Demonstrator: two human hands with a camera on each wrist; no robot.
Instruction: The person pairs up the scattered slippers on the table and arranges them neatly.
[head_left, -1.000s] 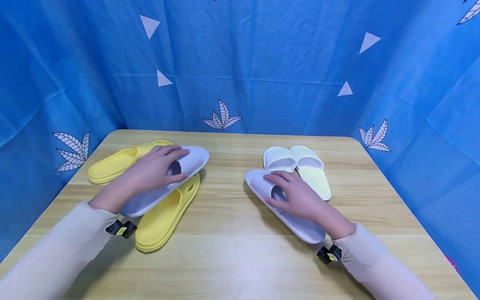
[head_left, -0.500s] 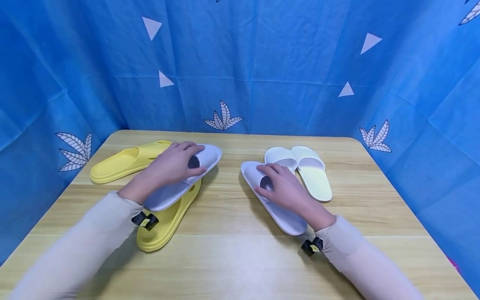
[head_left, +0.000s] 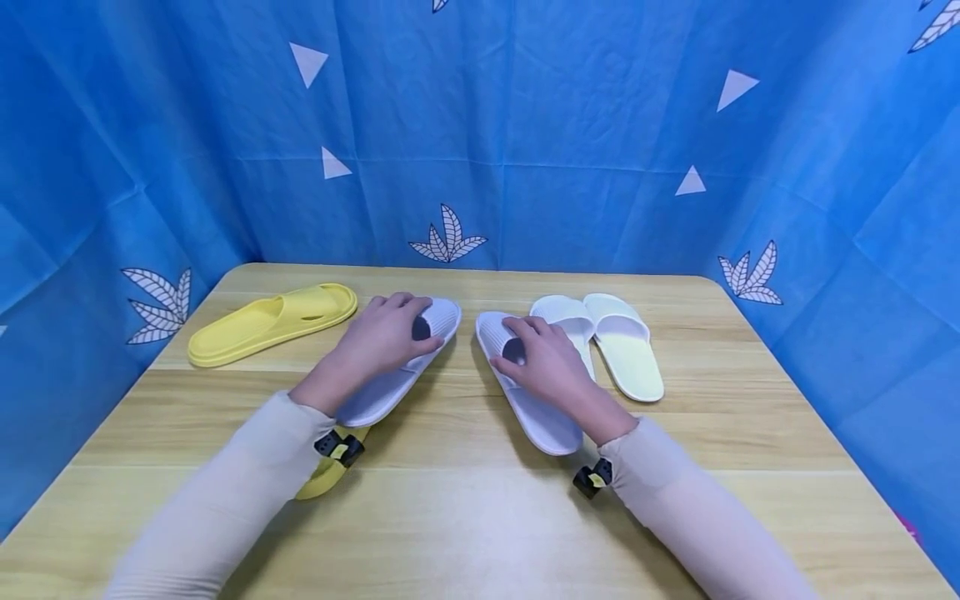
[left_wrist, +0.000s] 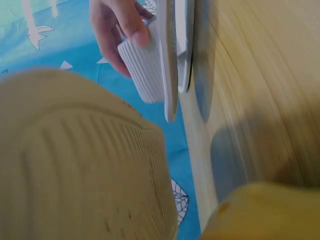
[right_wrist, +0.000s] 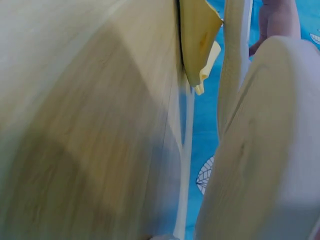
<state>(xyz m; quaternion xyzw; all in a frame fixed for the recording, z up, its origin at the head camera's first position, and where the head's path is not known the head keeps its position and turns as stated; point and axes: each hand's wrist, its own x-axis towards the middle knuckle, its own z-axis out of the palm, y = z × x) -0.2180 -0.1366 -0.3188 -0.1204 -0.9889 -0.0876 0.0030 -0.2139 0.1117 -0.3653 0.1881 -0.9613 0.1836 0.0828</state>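
In the head view my left hand (head_left: 378, 337) pinches a pale lavender slipper (head_left: 372, 400) by its ribbed strap. It hangs over the near yellow slipper (head_left: 326, 479), which is mostly hidden. My right hand (head_left: 546, 362) grips the matching lavender slipper (head_left: 553, 432) the same way, toe tilted toward its mate; the toes are a small gap apart. The left wrist view is filled by the left slipper's underside (left_wrist: 75, 165), with the right hand (left_wrist: 117, 25) beyond. In the right wrist view the right slipper's sole (right_wrist: 260, 145) looms close, clear of the wooden surface.
Another yellow slipper (head_left: 240, 333) lies at the table's back left. Two white slippers, a left one (head_left: 562, 310) and a right one (head_left: 633, 362), lie side by side at the back right. A blue curtain (head_left: 480, 108) stands behind the wooden table (head_left: 465, 533).
My left hand has carried its lavender slipper rightward, off the far yellow slipper. My right hand has moved its slipper left and slightly farther away, so the two have drawn together.
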